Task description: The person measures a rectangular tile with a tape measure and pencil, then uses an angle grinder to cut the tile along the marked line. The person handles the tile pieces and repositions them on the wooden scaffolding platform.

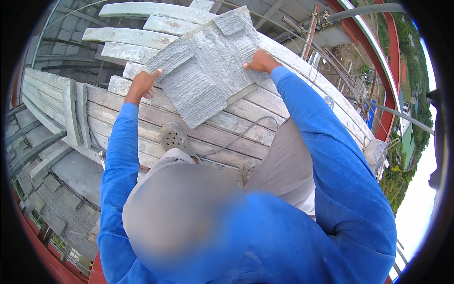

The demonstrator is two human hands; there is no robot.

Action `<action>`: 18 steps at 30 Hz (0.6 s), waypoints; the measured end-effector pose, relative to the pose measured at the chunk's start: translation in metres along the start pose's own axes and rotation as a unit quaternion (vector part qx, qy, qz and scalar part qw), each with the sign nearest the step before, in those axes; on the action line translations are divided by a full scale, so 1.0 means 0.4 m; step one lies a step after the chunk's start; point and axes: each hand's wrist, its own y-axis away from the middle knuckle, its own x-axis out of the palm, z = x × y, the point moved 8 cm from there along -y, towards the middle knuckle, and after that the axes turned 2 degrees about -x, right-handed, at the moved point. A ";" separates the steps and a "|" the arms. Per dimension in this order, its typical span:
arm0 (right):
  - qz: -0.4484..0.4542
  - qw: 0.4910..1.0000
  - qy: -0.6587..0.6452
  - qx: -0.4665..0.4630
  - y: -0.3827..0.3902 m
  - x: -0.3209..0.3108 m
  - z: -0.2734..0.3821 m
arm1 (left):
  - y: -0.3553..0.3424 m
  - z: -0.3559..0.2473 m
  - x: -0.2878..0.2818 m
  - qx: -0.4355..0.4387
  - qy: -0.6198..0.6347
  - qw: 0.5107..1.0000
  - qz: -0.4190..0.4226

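A grey, stone-textured wall panel (203, 66) with raised blocks lies at a slant in front of me, over the planks. My left hand (142, 86) is at its left edge, thumb on the top face and fingers curled at the rim. On the opposite edge, my right hand (261, 61) grips with the thumb over the face; its other fingers are partly hidden. Whether the panel rests fully on the planks or is partly raised, I cannot tell. A thin flat edge (242, 94) shows along its lower right side.
Whitish wooden planks (236, 128) form the platform under my clog (174, 137). A thin cable (255, 122) loops across them. Scaffold pipes (331, 66) and a red steel beam (392, 61) stand at the right. More textured panels (71, 213) show at lower left.
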 end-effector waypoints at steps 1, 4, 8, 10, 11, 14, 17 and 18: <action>-0.050 0.998 -0.024 0.028 -0.016 0.009 -0.051 | 0.006 -0.021 0.006 0.002 -0.045 0.999 0.019; -0.034 0.997 -0.064 0.022 0.034 0.004 0.015 | 0.111 0.018 0.087 0.049 -0.125 0.989 0.061; -0.035 0.995 -0.089 0.028 0.057 -0.016 -0.005 | 0.306 -0.001 0.301 0.143 -0.219 0.964 0.043; -0.044 0.996 -0.075 0.022 0.047 -0.018 -0.013 | 0.347 -0.026 0.323 0.136 -0.214 0.965 0.071; -0.044 0.997 -0.068 0.013 0.048 -0.021 0.010 | 0.343 -0.009 0.332 0.141 -0.198 0.968 0.063; -0.031 0.996 -0.076 0.014 0.037 -0.020 0.014 | 0.334 0.029 0.358 0.155 -0.148 0.976 0.048; -0.053 0.997 -0.061 -0.007 0.014 -0.028 0.003 | 0.343 0.047 0.381 0.184 -0.100 0.978 0.011; -0.058 0.997 -0.054 -0.011 0.010 -0.041 0.006 | 0.339 0.047 0.384 0.195 -0.084 0.977 -0.008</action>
